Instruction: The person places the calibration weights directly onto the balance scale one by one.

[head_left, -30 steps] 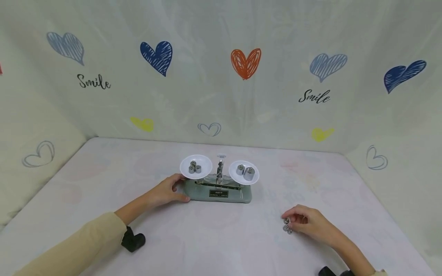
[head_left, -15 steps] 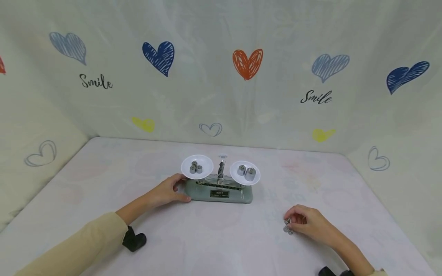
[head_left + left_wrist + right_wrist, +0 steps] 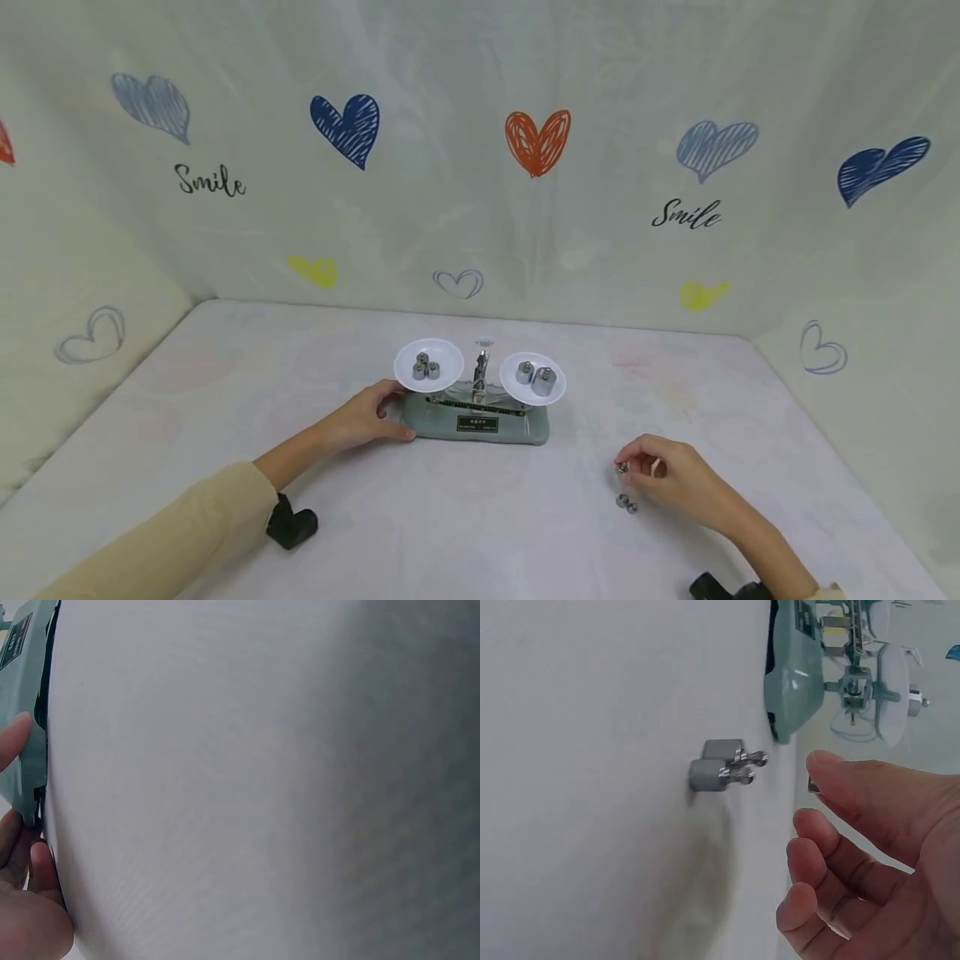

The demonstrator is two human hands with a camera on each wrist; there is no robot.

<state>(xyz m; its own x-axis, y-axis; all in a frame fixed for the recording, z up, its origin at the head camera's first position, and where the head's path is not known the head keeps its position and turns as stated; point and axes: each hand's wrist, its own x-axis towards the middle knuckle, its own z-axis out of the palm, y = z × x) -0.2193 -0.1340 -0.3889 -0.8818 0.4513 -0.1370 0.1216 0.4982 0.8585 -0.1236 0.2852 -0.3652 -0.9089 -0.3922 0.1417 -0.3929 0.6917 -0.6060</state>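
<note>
A green-based balance scale stands near the middle of the table. My left hand grips the left end of its base, thumb at the front and fingers round the side. Three small metal weights sit in the left white pan; two bigger ones are in the right pan. Between thumb and index finger, my right hand pinches a small metal weight just above the table, mostly hidden by the thumb in the right wrist view. Beneath it, two knobbed weights stand close together.
The pale table is bordered at the back and sides by a hanging white cloth printed with hearts and "Smile". Black wrist mounts show below both sleeves.
My right hand has lifted one weight upward, away from the other two, which stay on the table. The left hand keeps its grip on the scale's base.
</note>
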